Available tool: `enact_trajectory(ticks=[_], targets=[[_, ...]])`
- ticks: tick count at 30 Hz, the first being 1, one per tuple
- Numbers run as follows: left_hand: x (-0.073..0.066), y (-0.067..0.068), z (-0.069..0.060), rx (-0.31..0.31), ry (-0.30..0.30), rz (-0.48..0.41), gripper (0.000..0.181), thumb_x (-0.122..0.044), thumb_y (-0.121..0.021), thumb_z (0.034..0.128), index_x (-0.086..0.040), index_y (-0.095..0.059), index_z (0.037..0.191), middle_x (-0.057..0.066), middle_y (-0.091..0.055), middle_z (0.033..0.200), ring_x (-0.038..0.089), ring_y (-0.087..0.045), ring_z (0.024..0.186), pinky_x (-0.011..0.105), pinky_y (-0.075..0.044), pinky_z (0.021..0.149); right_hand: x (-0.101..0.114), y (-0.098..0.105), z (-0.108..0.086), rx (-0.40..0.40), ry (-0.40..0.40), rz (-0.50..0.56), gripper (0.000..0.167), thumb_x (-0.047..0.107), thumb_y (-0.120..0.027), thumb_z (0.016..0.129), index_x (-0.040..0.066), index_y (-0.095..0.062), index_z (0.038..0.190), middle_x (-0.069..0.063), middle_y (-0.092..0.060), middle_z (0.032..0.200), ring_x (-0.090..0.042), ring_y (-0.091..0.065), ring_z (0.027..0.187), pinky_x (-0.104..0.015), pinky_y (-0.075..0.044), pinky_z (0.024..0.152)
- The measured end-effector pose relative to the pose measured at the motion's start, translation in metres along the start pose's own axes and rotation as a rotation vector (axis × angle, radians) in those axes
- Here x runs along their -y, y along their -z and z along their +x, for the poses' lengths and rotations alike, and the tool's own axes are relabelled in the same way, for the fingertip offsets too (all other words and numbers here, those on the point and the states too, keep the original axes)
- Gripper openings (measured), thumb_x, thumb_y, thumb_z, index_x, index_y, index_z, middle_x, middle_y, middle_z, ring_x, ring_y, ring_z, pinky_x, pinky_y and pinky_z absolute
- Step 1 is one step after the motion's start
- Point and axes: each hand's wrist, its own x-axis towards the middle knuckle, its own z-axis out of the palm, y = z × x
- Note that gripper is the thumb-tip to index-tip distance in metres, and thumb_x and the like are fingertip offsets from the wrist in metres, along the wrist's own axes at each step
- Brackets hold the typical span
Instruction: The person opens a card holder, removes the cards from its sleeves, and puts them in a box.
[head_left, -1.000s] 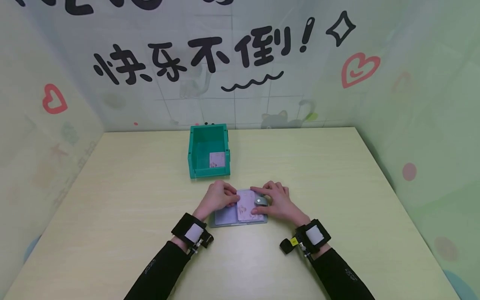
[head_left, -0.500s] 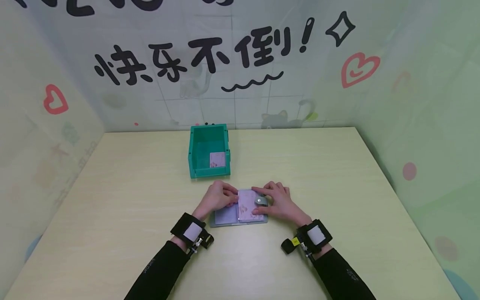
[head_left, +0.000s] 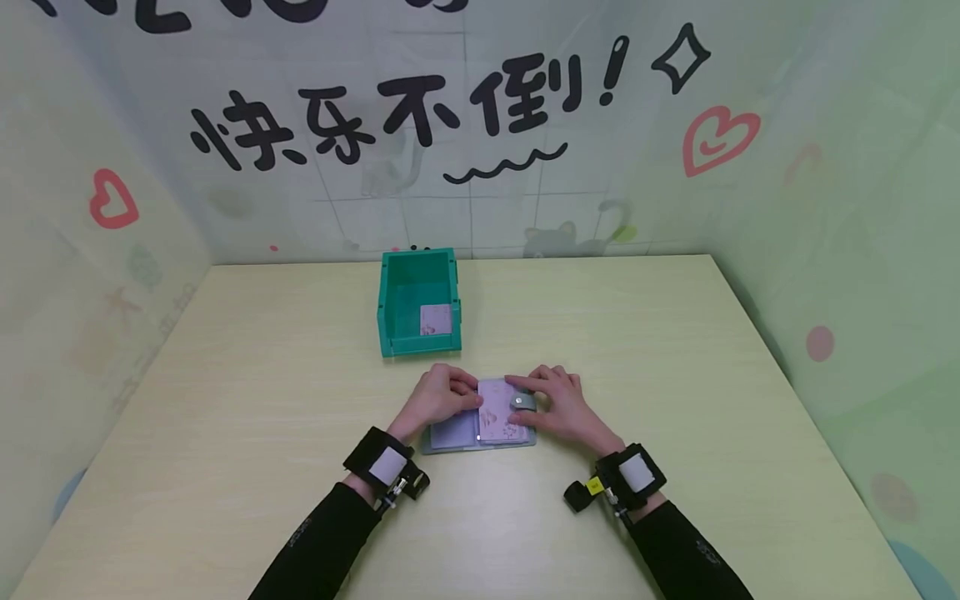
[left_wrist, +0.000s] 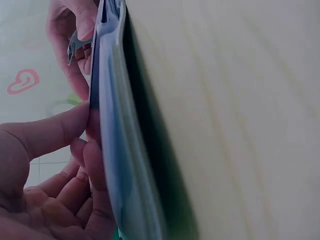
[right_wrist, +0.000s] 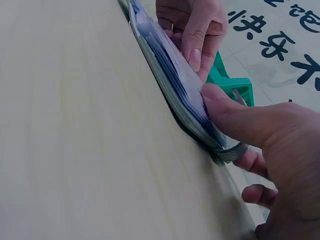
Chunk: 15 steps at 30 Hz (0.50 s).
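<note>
A small card album (head_left: pixel 450 433) with a grey-blue cover lies spread on the table, its pocket pages stacked thickly in the right wrist view. On its right side is a pink-purple printed card (head_left: pixel 495 421). My left hand (head_left: pixel 440 393) pinches the card's left edge between thumb and fingers; the left wrist view shows this thin edge side-on. Across the card, my right hand (head_left: pixel 558 404) has thumb and index finger spread, the thumb (right_wrist: pixel 225 107) resting on the face and the index near the top edge. A grey snap strap (head_left: pixel 522 402) sits between them. Whether the card is inside a pocket cannot be told.
Behind the album stands a green plastic box (head_left: pixel 420 343), with another pink printed card (head_left: pixel 436 319) lying in its front right corner. The pale wooden table (head_left: pixel 285 358) is bounded by printed cloth walls at the back and both sides.
The card has shifted slightly to the right over the album, with my left fingers following its edge. My right thumb has slid a little to the right; the album has barely moved.
</note>
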Motion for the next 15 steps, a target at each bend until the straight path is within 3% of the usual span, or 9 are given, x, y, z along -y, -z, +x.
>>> enact_trajectory(ticks=[4,7,11,15], targets=[[-0.0004,0.0015,0.0004,0.009,0.002,0.004,0.028,-0.012,-0.074,0.0902,-0.003,-0.072,0.116,0.007,-0.071,0.086,0.017,-0.060,0.080,0.025,-0.044,0.071,-0.0068,-0.0017,-0.0031,-0.075,0.051,0.135,0.022,0.011,-0.075,0.088,0.018,-0.078,0.109,-0.001,-0.065,0.109,-0.021,-0.047,0.108,-0.043,-0.024,0.095],[-0.0003,0.0029,0.0009,0.026,0.000,0.005,0.029,-0.010,-0.073,0.0908,-0.001,-0.071,0.118,0.007,-0.069,0.085,0.017,-0.058,0.079,0.024,-0.042,0.070,-0.0098,-0.0010,-0.0049,-0.099,0.072,0.189,0.022,-0.001,-0.068,0.088,0.016,-0.077,0.097,0.001,-0.072,0.101,-0.018,-0.053,0.101,-0.042,-0.028,0.096],[-0.0002,0.0040,0.0014,0.060,-0.003,0.011,0.030,-0.010,-0.071,0.0918,0.001,-0.069,0.120,0.008,-0.066,0.087,0.018,-0.057,0.080,0.024,-0.042,0.069,-0.0092,0.0008,-0.0062,-0.086,0.094,0.120,0.025,-0.007,-0.062,0.083,0.016,-0.072,0.087,0.002,-0.071,0.087,-0.017,-0.052,0.092,-0.040,-0.029,0.093],[-0.0006,0.0038,0.0021,0.077,-0.007,0.030,0.029,-0.013,-0.070,0.0925,-0.001,-0.068,0.119,0.008,-0.067,0.091,0.018,-0.058,0.082,0.024,-0.043,0.071,-0.0059,0.0033,-0.0063,-0.073,0.096,-0.013,0.022,-0.005,-0.061,0.080,0.015,-0.071,0.082,0.001,-0.068,0.085,-0.017,-0.048,0.090,-0.039,-0.034,0.090]])
